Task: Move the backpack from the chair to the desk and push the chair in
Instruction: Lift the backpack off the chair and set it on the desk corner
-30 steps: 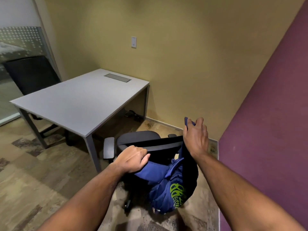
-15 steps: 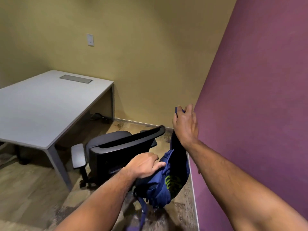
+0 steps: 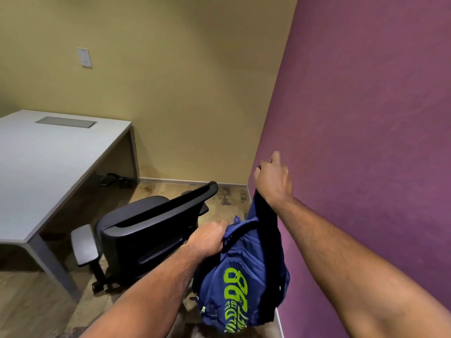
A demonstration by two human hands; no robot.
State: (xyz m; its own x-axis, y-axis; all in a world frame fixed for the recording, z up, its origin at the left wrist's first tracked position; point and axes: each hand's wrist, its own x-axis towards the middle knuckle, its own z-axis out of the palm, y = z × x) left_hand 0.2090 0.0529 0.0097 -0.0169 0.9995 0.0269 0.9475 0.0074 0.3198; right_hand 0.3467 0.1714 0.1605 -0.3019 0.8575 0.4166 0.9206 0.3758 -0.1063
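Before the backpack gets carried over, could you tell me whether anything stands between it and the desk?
Yes: the chair stands between the backpack, held by the left hand and right hand, and the desk. The visible desktop is bare.

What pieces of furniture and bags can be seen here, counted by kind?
Desks: 1, the white desk
Chairs: 1, the black office chair
Bags: 1, the blue backpack, held off the chair by the left hand and right hand
Total: 3
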